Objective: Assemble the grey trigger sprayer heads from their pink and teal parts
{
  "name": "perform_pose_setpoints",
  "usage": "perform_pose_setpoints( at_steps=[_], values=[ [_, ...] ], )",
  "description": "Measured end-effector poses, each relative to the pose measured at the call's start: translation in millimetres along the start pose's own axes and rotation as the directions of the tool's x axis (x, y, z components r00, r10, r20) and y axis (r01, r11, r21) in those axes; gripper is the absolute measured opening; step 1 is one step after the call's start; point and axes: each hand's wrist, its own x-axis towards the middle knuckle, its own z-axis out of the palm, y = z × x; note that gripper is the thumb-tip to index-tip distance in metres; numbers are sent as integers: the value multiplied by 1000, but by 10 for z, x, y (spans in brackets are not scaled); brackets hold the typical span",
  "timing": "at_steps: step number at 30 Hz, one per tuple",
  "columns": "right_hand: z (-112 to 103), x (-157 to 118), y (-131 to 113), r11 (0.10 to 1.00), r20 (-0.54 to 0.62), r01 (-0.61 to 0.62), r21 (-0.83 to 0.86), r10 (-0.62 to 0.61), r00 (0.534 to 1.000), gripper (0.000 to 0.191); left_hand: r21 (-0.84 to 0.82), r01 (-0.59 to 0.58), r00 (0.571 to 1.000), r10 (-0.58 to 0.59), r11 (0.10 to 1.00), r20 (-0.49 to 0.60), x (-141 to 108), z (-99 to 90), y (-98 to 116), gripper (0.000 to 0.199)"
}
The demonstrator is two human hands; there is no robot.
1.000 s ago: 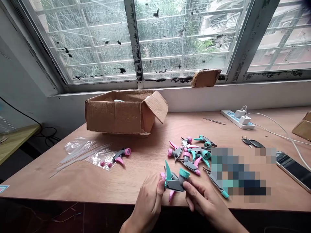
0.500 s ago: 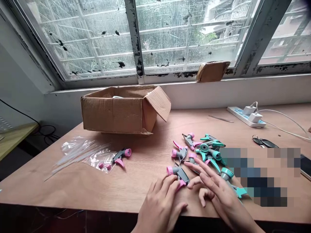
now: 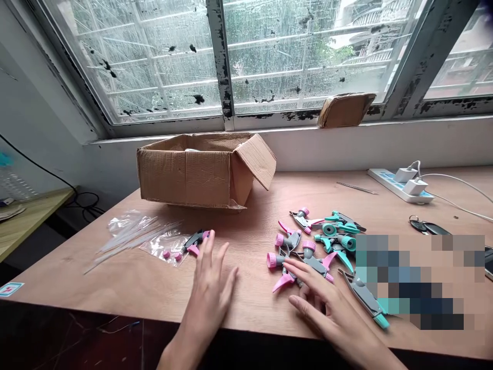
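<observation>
My left hand reaches over the table with its fingers apart and nothing in it. Its fingertips are at a grey and pink spray head, partly covering it; contact is unclear. My right hand is open, fingers spread, at the front of a group of grey and pink spray heads. Its index fingertip is at one with a pink cap. Behind and to the right lie teal and grey spray heads. A longer grey and teal one lies right of my right hand.
An open cardboard box stands at the back left. Clear bags with thin tubes lie at the left. A power strip, tweezers and keys lie at the right. A patch there is pixelated.
My left hand has moved left from the pink group to the lone spray head. My right hand has shifted slightly down. Spray heads near it have changed position, and the view has shifted slightly.
</observation>
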Motion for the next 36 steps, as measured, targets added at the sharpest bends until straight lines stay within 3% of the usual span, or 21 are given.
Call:
perform_pose_setpoints(
  at_steps=[4, 9, 16, 21, 23, 25, 26, 28, 29, 31, 33, 36],
  values=[
    [61, 50, 37, 989, -9, 12, -151, -14, 1000, 52, 280, 68, 996, -50, 958, -72, 95, -10, -321, 54],
    [198, 16, 31, 945, -69, 19, -328, -45, 997, 55, 369, 129, 990, -99, 921, -98, 118, -12, -410, 51],
    [296, -37, 39, 868, -114, 119, -482, -197, 974, 49, 163, -83, 995, 72, 983, 72, 118, -93, -323, 44],
    [291, -28, 8, 853, -87, 120, -508, -189, 978, 37, -154, -232, 924, 267, 960, 272, 106, -284, -161, 40],
    [284, -30, -17, 850, -87, 97, -517, -165, 982, 32, -184, -249, 919, 292, 951, 264, 103, -312, -159, 44],
    [279, -35, -39, 848, -94, 73, -524, -143, 985, 29, -73, -172, 975, 181, 982, 132, 100, -287, -226, 44],
    [277, -37, -49, 848, -94, 67, -526, -136, 986, 28, 12, -80, 996, 79, 997, 29, 96, -258, -282, 43],
    [277, -39, -64, 848, -88, 66, -525, -131, 987, 26, 151, 159, 979, -136, 976, -153, 81, -185, -413, 42],
    [278, -38, -71, 849, -86, 67, -525, -131, 988, 25, 186, 238, 962, -206, 953, -177, 71, -150, -475, 42],
    [279, -34, -83, 848, -90, 67, -526, -134, 987, 25, 181, 256, 964, -237, 950, -121, 51, -96, -570, 41],
    [278, -29, -94, 847, -93, 74, -527, -144, 985, 25, 112, 196, 980, -192, 974, -46, 38, -68, -612, 40],
    [270, -27, -96, 856, -99, 103, -506, -176, 979, 25, 18, 139, 990, -138, 990, -37, 39, -66, -605, 38]
  ],
)
